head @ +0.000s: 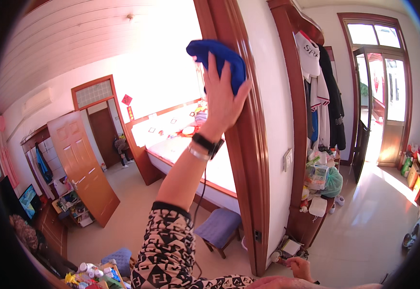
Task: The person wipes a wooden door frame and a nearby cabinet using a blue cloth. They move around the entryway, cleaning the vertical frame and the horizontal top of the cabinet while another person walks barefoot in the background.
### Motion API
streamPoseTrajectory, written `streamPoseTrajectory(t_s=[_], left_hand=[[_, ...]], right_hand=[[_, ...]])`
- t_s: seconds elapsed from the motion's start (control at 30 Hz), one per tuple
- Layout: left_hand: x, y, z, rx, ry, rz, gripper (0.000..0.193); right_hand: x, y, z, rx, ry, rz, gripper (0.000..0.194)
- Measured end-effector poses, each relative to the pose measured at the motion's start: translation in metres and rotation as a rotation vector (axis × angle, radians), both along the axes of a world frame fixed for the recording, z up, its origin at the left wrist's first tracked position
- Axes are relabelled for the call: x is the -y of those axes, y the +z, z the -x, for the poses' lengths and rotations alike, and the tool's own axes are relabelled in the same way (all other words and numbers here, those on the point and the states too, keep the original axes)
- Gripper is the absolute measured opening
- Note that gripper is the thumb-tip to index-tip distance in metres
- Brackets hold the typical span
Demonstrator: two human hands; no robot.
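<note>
My left hand (220, 95) is raised high, fingers spread flat over a blue cloth (237, 68). It presses the cloth against the glossy brown wooden door frame (251, 151), and part of the cloth hangs past the frame's left edge. A black watch (207, 144) and a silver bracelet (198, 154) sit on the left wrist. Down by the bottom edge is my right hand (299, 269), partly cut off, its fingers bent close to small items at the foot of the wall. Whether it holds anything is unclear.
Left of the frame are a bed (191, 173), a blue-covered stool (220, 225) and an open wooden door (83, 166). Another person (122, 146) bends in the far doorway. On the right, a coat stand (298, 108) carries clothes and bags. Cluttered goods (94, 272) fill the lower left.
</note>
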State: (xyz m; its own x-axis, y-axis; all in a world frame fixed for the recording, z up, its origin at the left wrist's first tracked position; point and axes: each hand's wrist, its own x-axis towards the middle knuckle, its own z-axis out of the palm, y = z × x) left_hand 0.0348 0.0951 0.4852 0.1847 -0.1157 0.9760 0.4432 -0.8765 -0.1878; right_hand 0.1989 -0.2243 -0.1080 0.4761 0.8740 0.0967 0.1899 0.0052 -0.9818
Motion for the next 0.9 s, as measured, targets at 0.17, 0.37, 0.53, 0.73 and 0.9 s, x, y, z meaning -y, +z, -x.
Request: streamPoseTrajectory(t_s=[0.17,0.37,0.53,0.73,0.9], left_hand=[[-0.009,-0.021,0.022,-0.162,0.018,-0.033,0.069],[-0.034,0.095,0.02,-0.124,0.034,-0.205,0.067],[-0.047,0.217,0.017,-0.14,0.035,-0.157,0.075],[-0.049,0.323,0.004,-0.033,0.145,-0.103,0.082],[-0.043,0.345,-0.033,0.212,0.38,0.101,0.083]], right_hand=[[-0.004,-0.032,-0.007,0.19,0.146,0.28,0.025],[-0.044,-0.05,-0.024,0.339,0.347,0.413,0.025],[-0.064,-0.042,-0.039,0.397,0.44,0.414,0.025],[-0.05,-0.036,-0.081,0.393,0.451,0.415,0.025],[-0.03,-0.044,-0.124,0.377,0.441,0.421,0.026]])
